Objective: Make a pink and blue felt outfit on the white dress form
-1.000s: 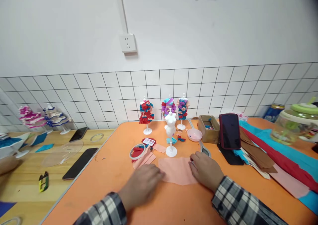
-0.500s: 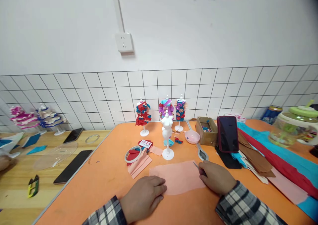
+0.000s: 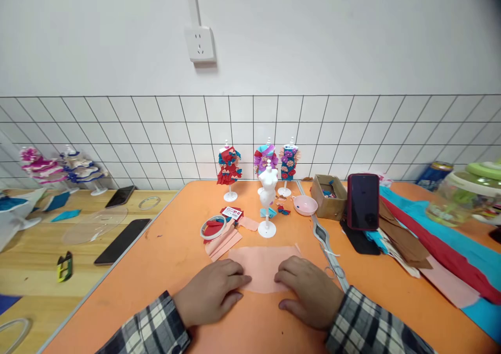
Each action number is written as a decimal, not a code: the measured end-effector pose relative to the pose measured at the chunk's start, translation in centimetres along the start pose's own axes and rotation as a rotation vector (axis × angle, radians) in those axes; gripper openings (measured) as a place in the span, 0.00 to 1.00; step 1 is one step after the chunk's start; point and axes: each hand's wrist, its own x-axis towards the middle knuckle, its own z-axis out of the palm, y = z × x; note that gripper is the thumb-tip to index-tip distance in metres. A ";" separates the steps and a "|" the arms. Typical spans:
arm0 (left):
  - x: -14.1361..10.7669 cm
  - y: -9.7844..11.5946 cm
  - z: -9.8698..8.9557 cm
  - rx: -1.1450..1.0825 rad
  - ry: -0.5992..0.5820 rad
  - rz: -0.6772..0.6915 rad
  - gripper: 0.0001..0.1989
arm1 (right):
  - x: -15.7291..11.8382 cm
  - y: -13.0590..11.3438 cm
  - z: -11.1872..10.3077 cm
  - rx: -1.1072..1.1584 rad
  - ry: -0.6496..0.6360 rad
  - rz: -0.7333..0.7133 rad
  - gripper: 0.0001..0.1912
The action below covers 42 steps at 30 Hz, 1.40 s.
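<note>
A rectangular piece of thin pink crepe-like sheet [image 3: 263, 270] lies flat on the orange table in front of me. My left hand [image 3: 213, 293] rests over its left end, fingers stretched out and loosely apart. On its right end lies my right hand [image 3: 311, 293], fingers also extended, with nothing visible in them. Just beyond the sheet's far edge stands a bare white miniature mannequin [image 3: 267, 200] on a round base. A slim tool with a thin ring handle [image 3: 329, 272] lies right of my right hand, partly hard to make out.
Three dressed mannequins stand behind, the red one [image 3: 229, 169] leftmost. A tape roll [image 3: 213, 227] and pink scraps [image 3: 224, 242] lie left. Rightward are a pink bowl [image 3: 305, 205], cardboard box [image 3: 329, 208], upright phone [image 3: 363, 203], coloured strips [image 3: 407, 239] and a jug [image 3: 446, 203].
My right hand has put down the thin metal tool and moved left onto the sheet. My left hand has shifted slightly left. The view has tilted upward less, showing things higher.
</note>
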 end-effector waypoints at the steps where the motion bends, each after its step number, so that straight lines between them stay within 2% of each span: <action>1: -0.1 -0.2 0.0 -0.013 0.009 0.000 0.18 | 0.0 -0.1 0.4 0.002 -0.029 0.000 0.17; 5: -0.7 -1.4 -0.1 -0.055 0.052 -0.018 0.14 | -0.3 1.1 0.3 0.013 -0.071 0.054 0.14; 9: -1.2 -2.8 0.2 -0.074 0.085 -0.021 0.15 | -0.8 2.0 -0.6 0.013 -0.070 0.033 0.13; 12: -1.4 -3.4 0.6 -0.105 0.128 -0.085 0.14 | -1.0 2.0 -1.0 0.017 -0.059 0.043 0.13; 15: -1.4 -3.6 0.9 -0.133 0.176 -0.184 0.12 | -1.0 2.2 -0.9 0.027 -0.059 0.072 0.17; 18: -1.2 -3.5 0.9 -0.147 0.183 -0.225 0.11 | -0.7 3.0 -0.6 0.089 -0.024 0.077 0.12; 23: -0.9 -3.1 0.5 -0.184 0.168 -0.290 0.12 | -0.3 3.8 -0.4 0.191 0.002 0.133 0.12; 30: -0.3 -3.1 0.9 -0.172 0.213 -0.353 0.11 | 0.7 2.7 0.1 -0.099 -0.003 0.363 0.11; 35: -0.3 -2.7 0.9 -0.028 0.257 -0.367 0.06 | 1.2 2.2 0.6 -0.212 -0.027 0.394 0.12; 37: -0.4 -1.5 0.8 0.045 0.317 -0.313 0.09 | 1.3 2.1 0.6 -0.220 -0.035 0.393 0.13; 39: 0.0 0.6 1.0 0.100 0.328 -0.140 0.16 | 1.3 2.1 0.5 -0.218 -0.043 0.387 0.14; 41: 0.9 2.8 1.5 0.115 0.236 0.091 0.26 | 1.3 2.1 0.6 -0.220 -0.046 0.380 0.14; 42: 1.5 3.8 1.8 0.092 0.160 0.147 0.30 | 1.3 2.2 0.6 -0.224 -0.046 0.377 0.14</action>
